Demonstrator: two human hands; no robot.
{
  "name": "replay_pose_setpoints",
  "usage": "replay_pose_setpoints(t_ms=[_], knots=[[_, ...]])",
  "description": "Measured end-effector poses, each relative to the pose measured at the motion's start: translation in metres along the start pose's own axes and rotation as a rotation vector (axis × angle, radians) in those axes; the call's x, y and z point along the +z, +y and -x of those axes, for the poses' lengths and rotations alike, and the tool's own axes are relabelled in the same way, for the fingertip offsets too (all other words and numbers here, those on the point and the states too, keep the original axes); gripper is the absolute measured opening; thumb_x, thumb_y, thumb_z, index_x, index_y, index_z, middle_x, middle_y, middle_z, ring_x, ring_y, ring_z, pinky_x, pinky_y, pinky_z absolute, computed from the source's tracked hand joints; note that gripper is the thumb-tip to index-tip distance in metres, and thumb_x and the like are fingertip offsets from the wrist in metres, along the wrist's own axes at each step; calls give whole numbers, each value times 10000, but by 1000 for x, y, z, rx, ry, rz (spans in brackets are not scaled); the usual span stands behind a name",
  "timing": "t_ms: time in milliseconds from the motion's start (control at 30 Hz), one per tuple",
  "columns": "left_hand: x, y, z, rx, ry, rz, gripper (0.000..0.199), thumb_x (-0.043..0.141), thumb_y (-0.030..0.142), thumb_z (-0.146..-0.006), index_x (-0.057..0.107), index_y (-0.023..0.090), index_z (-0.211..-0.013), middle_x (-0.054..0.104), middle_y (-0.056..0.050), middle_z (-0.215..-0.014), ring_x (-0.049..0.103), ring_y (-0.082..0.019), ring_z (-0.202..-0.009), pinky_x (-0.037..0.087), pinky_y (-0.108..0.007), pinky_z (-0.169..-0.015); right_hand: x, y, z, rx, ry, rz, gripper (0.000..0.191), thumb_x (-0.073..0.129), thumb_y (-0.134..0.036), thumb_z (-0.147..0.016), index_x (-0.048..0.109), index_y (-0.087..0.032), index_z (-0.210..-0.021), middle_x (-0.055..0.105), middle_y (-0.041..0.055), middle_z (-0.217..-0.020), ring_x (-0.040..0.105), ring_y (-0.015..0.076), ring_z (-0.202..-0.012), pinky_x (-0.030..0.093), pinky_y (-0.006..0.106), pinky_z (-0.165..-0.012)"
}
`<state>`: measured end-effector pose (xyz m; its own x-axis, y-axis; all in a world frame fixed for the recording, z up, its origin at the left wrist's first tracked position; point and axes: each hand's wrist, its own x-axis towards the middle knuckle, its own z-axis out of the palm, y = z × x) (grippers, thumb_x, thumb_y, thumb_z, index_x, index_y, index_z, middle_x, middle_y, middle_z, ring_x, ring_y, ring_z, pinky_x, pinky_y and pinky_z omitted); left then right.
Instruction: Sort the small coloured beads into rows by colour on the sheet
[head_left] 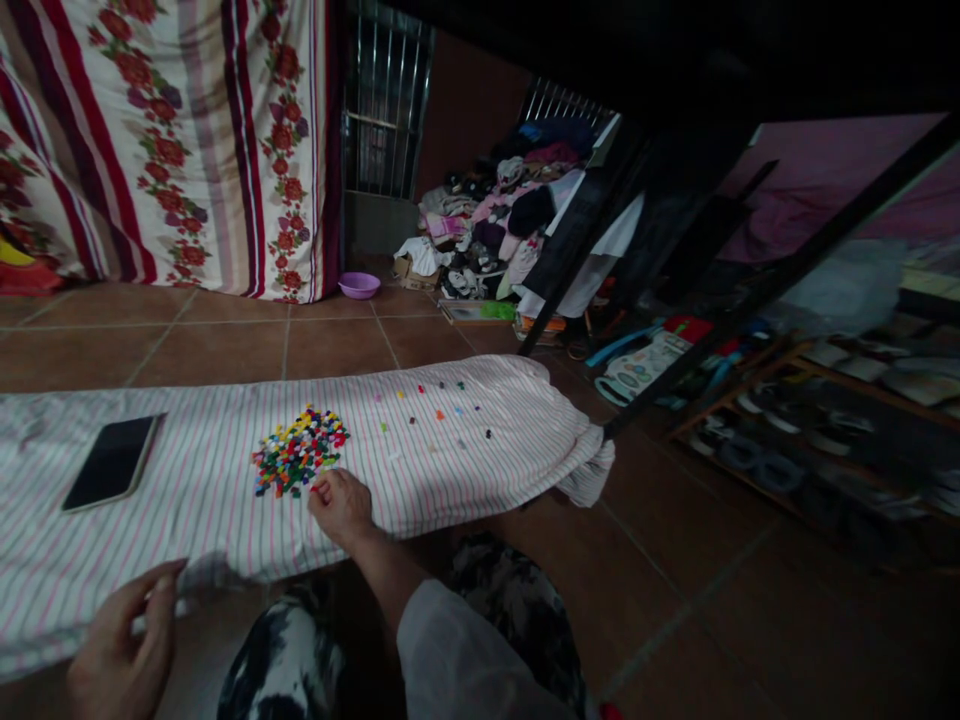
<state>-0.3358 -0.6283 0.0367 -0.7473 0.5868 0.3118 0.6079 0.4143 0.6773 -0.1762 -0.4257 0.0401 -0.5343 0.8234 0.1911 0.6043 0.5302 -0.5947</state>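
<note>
A heap of small multicoloured beads (298, 450) lies on a striped white-and-pink cloth (465, 470) spread on the floor. Several loose beads (435, 405) are scattered in short rows to the right of the heap. My right hand (341, 507) rests at the heap's lower edge, its fingertips pinched on what looks like a small red bead (322, 487). My left hand (124, 640) holds nothing, with its fingers apart, and sits at the cloth's near edge. A black smartphone (112, 462) lies on the cloth to the left.
A floral striped bedsheet (165, 130) hangs at the back left, beside a purple bowl (358, 285) and a pile of clothes (487, 210). Dark metal bars (780, 280) cross the right side, above a wooden shoe rack (795, 440). The floor is brown tile.
</note>
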Motion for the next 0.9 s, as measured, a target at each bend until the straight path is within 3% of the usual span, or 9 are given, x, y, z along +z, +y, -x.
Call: replay_pose_setpoints(t_ms=[100,167,233,300,367,567,767,900], knots=[[9,35,-34,-32,-114,-43,434,334,505,-854,623,213,-995,678,-90,-1015,618,-230,-812,513,-366,-709,-1,2,0,-10,1,-38,103,592,-214,-779,592,-242,-878,688,-33,-820,643,135,-799,468,222,-754],[24,48,-54,-26,-189,-96,427,318,468,-854,628,198,-967,681,-105,-969,616,-237,-776,508,-392,-729,-1,3,-1,1,3,-58,105,597,-208,-775,592,-247,-873,697,-35,-820,651,137,-793,473,226,-753],[40,52,-67,101,-196,-171,394,315,402,-866,630,180,-947,679,-136,-990,614,-274,-938,494,-421,-825,0,5,-1,24,5,-81,104,599,-200,-775,593,-250,-867,705,-34,-821,659,138,-784,479,229,-751],[54,55,-72,324,-201,-306,318,349,298,-847,635,165,-885,665,-168,-1051,559,-308,-1108,433,-463,-954,1,8,-1,37,3,-132,105,599,-198,-784,596,-249,-877,713,-31,-831,668,131,-776,483,221,-737],[64,58,-70,412,-189,-439,266,374,234,-832,625,150,-849,650,-180,-1054,532,-309,-1153,399,-453,-994,-1,13,-1,34,-3,-193,92,597,-207,-800,599,-245,-883,718,-29,-837,673,122,-764,484,208,-711],[71,75,-56,258,-99,-593,268,372,231,-880,575,126,-1019,582,-170,-1164,520,-290,-1133,409,-411,-907,-29,45,-17,-4,15,-265,94,601,-246,-824,611,-238,-918,706,-35,-816,669,111,-760,486,201,-701],[74,72,-68,315,-206,-740,278,363,240,-877,602,124,-960,603,-144,-936,552,-305,-954,381,-405,-785,-75,94,-66,79,119,-265,54,575,-206,-826,601,-218,-872,694,-17,-793,667,115,-749,499,214,-701],[77,67,-70,311,-170,-759,284,369,269,-873,604,136,-959,602,-137,-946,545,-301,-945,363,-397,-783,-98,126,-94,114,165,-206,67,564,-176,-818,605,-212,-857,697,-7,-792,665,118,-745,497,214,-706]])
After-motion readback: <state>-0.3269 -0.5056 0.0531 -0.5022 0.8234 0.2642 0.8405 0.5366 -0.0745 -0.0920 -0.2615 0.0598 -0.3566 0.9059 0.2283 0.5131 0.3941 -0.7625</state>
